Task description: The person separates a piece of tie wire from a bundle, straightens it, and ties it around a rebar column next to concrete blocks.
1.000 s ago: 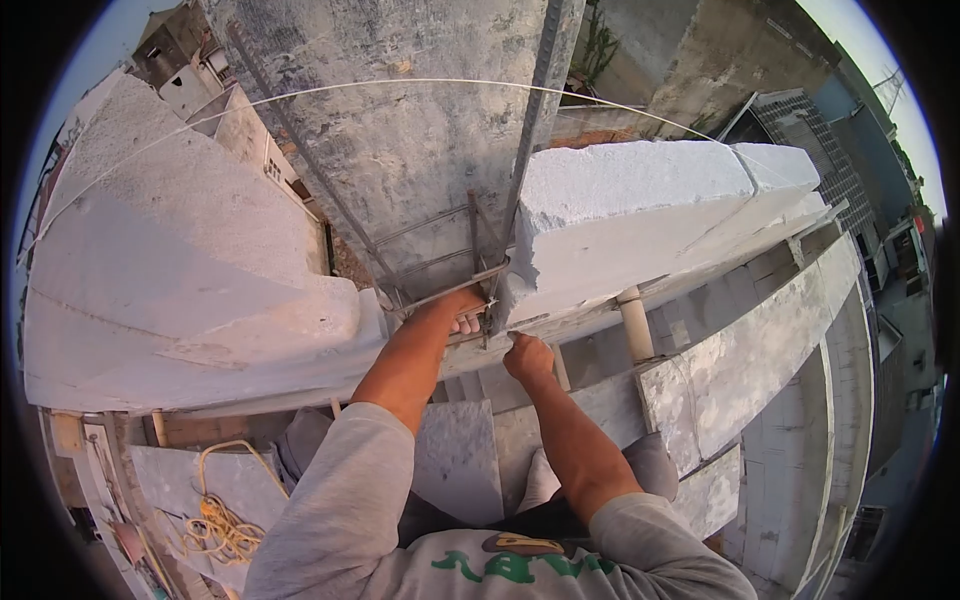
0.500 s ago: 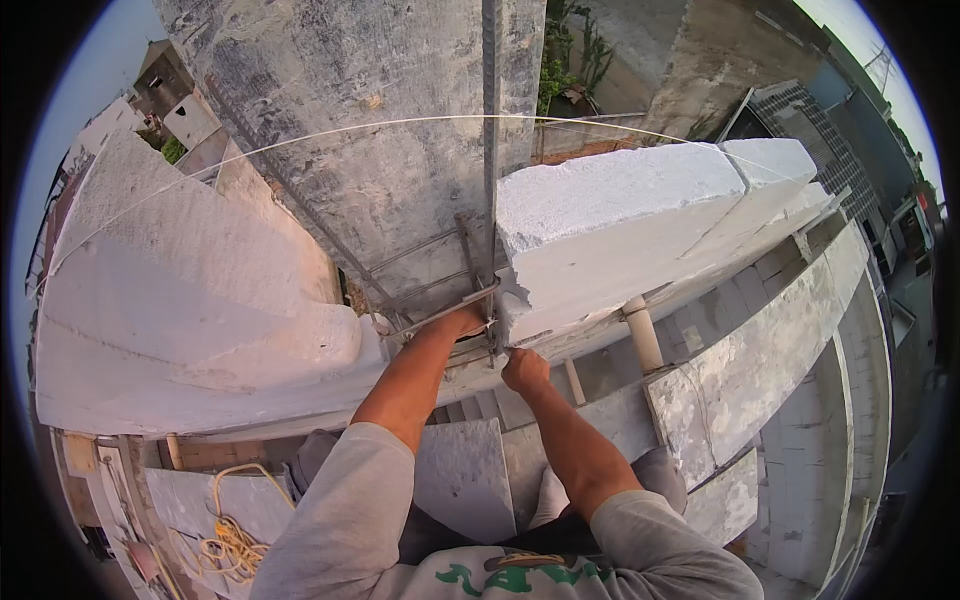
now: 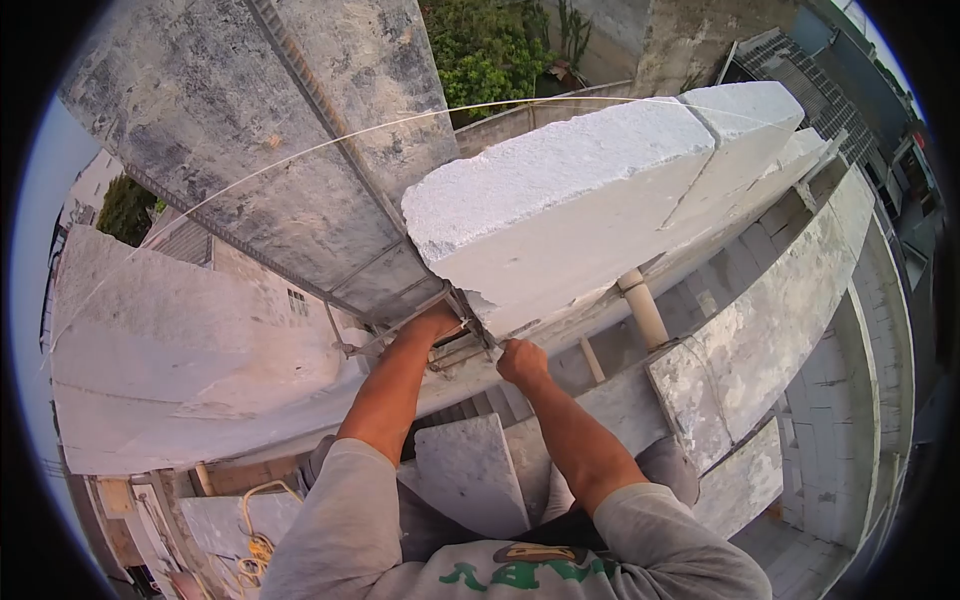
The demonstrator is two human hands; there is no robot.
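Observation:
My left hand (image 3: 436, 321) reaches into the gap at the foot of the upright steel rebar (image 3: 352, 150), beside a thin bent bar. Its fingers are hidden behind the steel. A little to the right, my right hand (image 3: 522, 361) is closed in a fist by the lower end of the rebar, below the broken corner of a white block wall (image 3: 570, 255). What the fist grips is too small to make out. Behind the rebar stands a tall, stained grey panel (image 3: 250, 110).
A white plastered wall (image 3: 190, 350) curves off to the left. A thin pale line (image 3: 330, 142) stretches across above the walls. Grey boards (image 3: 755, 330) and a round post (image 3: 643, 310) are on the right. Yellow rope (image 3: 256, 555) lies at lower left, with a loose board (image 3: 470, 465) below my hands.
The view has tilted, so the panel and rebar now lean to the left and more greenery shows behind. Both hands remain at the foot of the rebar, the right one still closed.

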